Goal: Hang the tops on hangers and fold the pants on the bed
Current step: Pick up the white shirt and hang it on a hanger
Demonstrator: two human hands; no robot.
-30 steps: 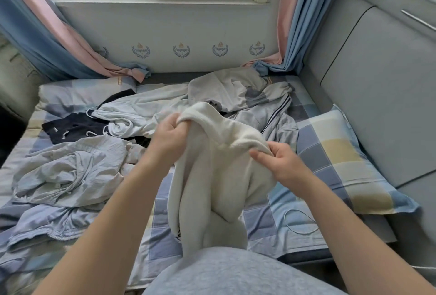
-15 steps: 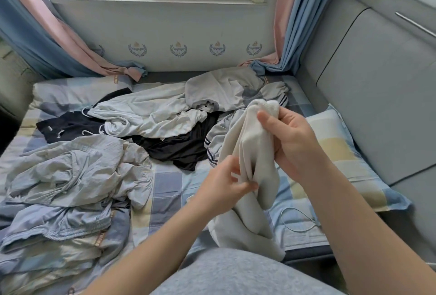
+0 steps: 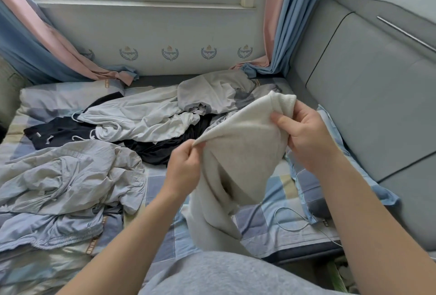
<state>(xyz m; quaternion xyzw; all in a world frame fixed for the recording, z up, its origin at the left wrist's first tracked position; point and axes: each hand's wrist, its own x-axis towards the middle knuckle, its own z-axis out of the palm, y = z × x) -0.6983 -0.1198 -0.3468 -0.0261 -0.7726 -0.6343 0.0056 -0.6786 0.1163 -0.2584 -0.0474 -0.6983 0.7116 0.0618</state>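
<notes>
My left fingers (image 3: 188,151) pinching an edge of the cream garment (image 3: 243,153), my right fingers (image 3: 282,121) curled round its ribbed hem, cloth held up between them over the bed (image 3: 160,186), white top (image 3: 141,118), black clothes (image 3: 59,132) and pale blue clothes (image 3: 70,176) heaped there to my left.

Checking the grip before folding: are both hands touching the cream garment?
Touching. The head view shows the left hand pinching the cream garment at its edge, the right hand gripping its ribbed end.
</notes>
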